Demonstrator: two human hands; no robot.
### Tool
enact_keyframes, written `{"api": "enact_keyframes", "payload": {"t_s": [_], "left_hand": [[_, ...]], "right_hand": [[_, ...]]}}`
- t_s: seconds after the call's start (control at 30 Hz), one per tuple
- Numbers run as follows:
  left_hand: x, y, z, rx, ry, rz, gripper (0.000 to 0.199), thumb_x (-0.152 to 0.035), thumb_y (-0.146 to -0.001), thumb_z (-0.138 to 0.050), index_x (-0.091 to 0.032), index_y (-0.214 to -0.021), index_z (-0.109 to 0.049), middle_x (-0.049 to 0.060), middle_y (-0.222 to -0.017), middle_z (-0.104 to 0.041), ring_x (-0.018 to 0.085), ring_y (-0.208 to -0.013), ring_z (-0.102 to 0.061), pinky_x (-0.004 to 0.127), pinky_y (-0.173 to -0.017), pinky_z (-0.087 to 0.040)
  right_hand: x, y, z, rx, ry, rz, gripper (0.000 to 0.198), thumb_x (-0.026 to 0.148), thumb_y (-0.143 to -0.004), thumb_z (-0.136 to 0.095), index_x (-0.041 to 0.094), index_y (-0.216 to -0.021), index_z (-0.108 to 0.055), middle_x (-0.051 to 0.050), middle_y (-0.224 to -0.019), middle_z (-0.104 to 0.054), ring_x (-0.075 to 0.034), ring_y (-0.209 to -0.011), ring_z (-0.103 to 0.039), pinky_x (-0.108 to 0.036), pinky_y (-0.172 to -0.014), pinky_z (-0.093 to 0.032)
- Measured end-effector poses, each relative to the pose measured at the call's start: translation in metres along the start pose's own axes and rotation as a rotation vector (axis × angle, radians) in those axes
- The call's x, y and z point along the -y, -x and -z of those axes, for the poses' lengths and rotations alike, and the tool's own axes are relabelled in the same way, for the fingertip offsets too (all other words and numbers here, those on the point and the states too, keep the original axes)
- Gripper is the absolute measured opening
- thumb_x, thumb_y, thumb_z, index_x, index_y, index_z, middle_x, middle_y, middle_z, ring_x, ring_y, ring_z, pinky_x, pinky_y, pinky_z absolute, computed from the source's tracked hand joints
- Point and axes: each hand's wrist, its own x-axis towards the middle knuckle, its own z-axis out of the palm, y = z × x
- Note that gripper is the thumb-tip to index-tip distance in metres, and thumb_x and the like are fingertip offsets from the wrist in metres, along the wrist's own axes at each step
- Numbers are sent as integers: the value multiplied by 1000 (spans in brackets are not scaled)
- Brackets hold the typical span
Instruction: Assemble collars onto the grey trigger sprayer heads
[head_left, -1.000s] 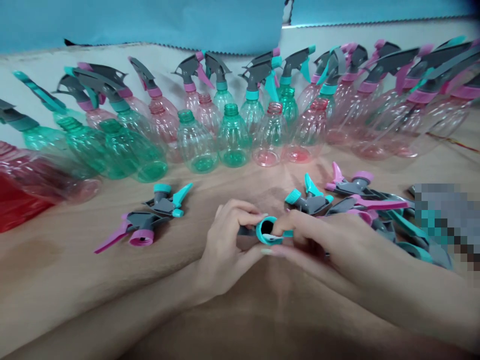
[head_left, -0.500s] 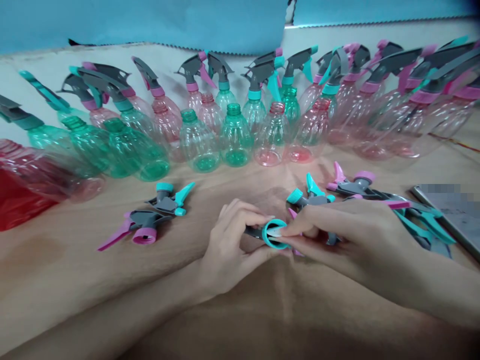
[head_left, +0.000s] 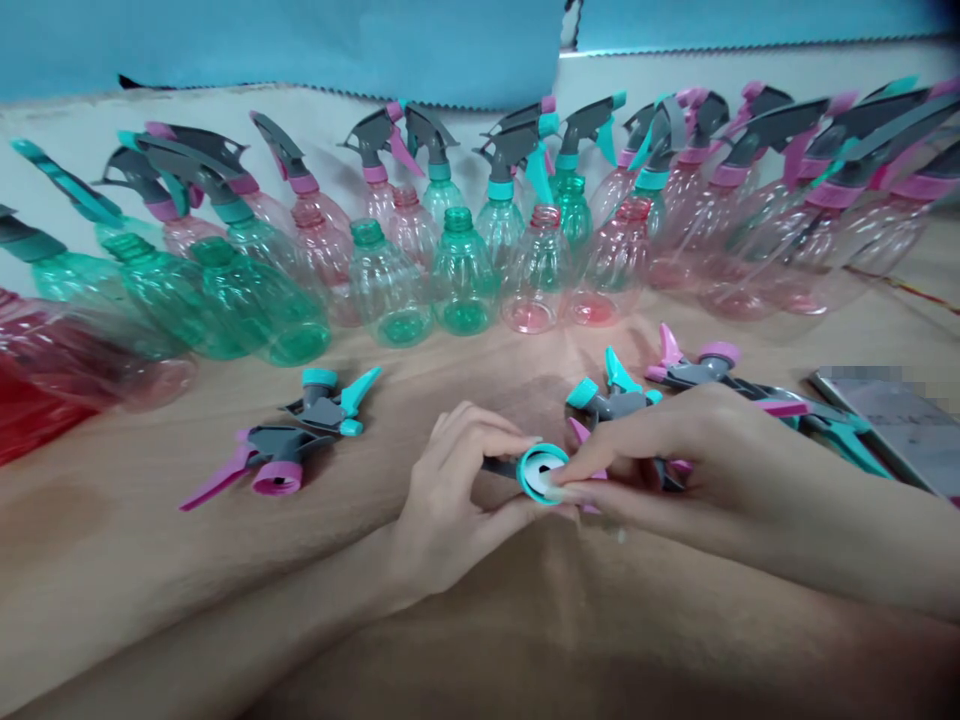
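Turquoise plastic, the round collar (head_left: 523,482) of a spray head (head_left: 501,468), mouth turned up above the tabletop (head_left: 427,378)! The left hand (head_left: 454,495) has its grip wrapped round it; the right hand (head_left: 667,455) touches a flat white disc (head_left: 535,466) inside, fingertips nearly together, pinching or pressing, can't tell. Beyond, glossy fluted bottles (head_left: 463,275); a flat slab's (head_left: 892,420) markings blur unreadably.

Blue sheet (head_left: 315,45) on white wall (head_left: 652,72), red plastic (head_left: 34,415) at left, flat device (head_left: 892,425), thin cord (head_left: 926,293)
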Motion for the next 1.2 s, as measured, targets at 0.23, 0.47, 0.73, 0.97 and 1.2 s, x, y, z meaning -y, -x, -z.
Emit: {"api": "enact_keyframes", "payload": {"t_s": [0.23, 0.47, 0.73, 0.97, 1.2], "left_hand": [[-2, 0, 1, 3, -13, -31, 34, -28, -74, -80, -19, -97, -56, 2, -87, -64, 16, -77, -61, 30, -65, -46], [-2, 1, 1, 10, -16, -9, 34, -29, -75, -80, -19, -98, -57, 2, -86, -64, 16, -77, -61, 30, -65, -46], [-2, 0, 1, 3, -16, -32, 31, -33, -79, -76, -19, -98, -57, 3, -85, -62, 17, -77, -60, 30, -65, -47], [-2, 1, 2, 1, -36, -62, 32, -31, -79, -76, -19, -100, -56, 4, -88, -64, 17, -79, -60, 31, -67, -48], [-2, 1, 2, -3, -52, -69, 31, -32, -79, -75, -19, -99, -56, 4, -87, -64, 18, -78, -59, 32, -66, -47]], "right_hand": [[0, 0, 2, 17, -24, -18, 14, 30, -88, -59, 30, -80, -71, 9, -52, -54, -6, -46, -44, -21, -42, -30], [-2, -2, -2, -45, 24, 49, 18, 18, -84, -61, 21, -68, -55, 9, -57, -49, -6, -48, -37, -22, -44, -26], [-1, 3, -5, -63, 198, 109, 5, 21, -88, -57, 26, -88, -58, 9, -56, -44, -8, -46, -35, -23, -44, -23], [0, 11, -9, -134, 377, 132, 5, 29, -90, -56, 25, -91, -58, 8, -56, -46, -9, -45, -38, -24, -45, -23], [4, 8, -10, -168, 432, 175, 15, 29, -93, -49, 23, -82, -57, 6, -54, -50, -10, -42, -43, -26, -42, -23]]}}
